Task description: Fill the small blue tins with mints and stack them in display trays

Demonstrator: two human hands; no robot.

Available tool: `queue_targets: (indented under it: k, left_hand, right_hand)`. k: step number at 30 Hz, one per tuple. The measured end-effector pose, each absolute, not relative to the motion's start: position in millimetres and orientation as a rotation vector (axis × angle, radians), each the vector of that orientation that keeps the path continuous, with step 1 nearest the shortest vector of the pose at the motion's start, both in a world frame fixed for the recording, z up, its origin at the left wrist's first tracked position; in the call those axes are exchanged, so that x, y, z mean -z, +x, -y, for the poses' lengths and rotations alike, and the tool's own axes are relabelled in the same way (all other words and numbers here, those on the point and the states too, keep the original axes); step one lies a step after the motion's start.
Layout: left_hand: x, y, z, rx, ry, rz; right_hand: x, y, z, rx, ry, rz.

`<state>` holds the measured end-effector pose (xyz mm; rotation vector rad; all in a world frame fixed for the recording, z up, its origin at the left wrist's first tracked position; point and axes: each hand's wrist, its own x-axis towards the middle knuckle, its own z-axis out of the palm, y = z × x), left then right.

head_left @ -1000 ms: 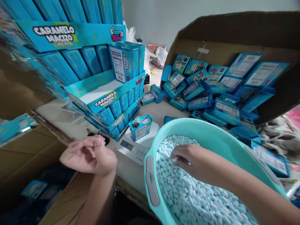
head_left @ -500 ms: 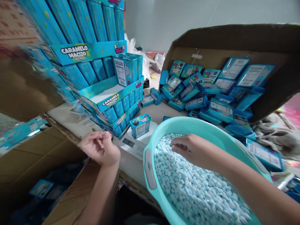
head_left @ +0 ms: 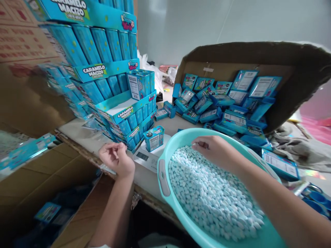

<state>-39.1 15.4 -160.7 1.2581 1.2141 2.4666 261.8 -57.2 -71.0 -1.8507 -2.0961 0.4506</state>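
Observation:
My right hand (head_left: 210,146) hangs over the far side of a turquoise tub (head_left: 163,151), its fingers curled together. A pale spot shows at its fingertips, too small to name. Below it, small pale blue and white candies (head_left: 207,182) fill much of the tub. My left hand (head_left: 116,158) is raised at the table edge, left of the scale, palm up with the fingers curled in and the thumb against them; I see nothing in it. A small blue printed tin (head_left: 154,139) stands upright on a white digital scale (head_left: 152,162), between my hands.
Display trays (head_left: 125,113) of blue tins are stacked at the left, one partly filled. A tipped cardboard box (head_left: 292,65) at the right spills many blue tins (head_left: 234,120) onto the table. Below left is an open carton (head_left: 23,182) with blue tins inside.
The camera view has shifted slightly. My right hand has lifted a little from the candies toward the tub's far rim. My left hand stays curled near the scale, and the tin is still on it.

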Motion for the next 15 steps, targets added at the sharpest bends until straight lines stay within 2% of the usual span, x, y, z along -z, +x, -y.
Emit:
queue_targets:
  k: [15]
  left_hand:
    - [163.9,-37.9,-11.6,-2.421,1.287,-1.112]
  right_hand:
    - [67.2,255.2,55.2,-0.408,-1.824,1.950]
